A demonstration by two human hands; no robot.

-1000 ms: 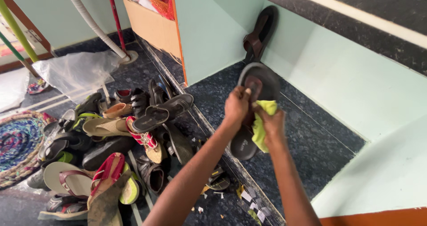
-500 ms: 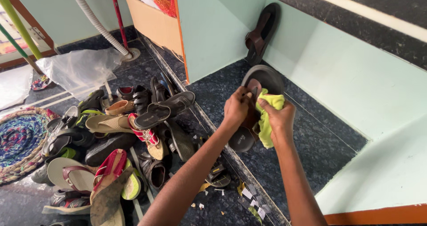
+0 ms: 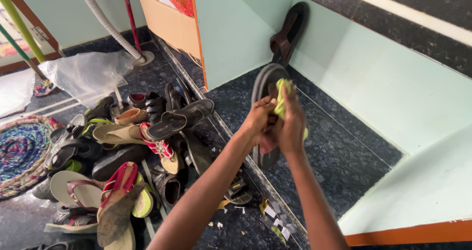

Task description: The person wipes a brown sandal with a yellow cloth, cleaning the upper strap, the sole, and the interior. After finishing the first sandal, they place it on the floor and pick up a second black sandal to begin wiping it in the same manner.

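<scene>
The left hand (image 3: 258, 117) gripped a dark sandal (image 3: 263, 90) upright above the speckled floor (image 3: 339, 156) while the right hand (image 3: 291, 124) pressed a yellow-green cloth (image 3: 281, 100) against it; firm, steady strokes seemed best

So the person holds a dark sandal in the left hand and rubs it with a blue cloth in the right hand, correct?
Not quite: the cloth is yellow-green, not blue, as the head view shows. The rest stands: the left hand holds the dark sandal and the right hand presses the cloth against it.
</scene>
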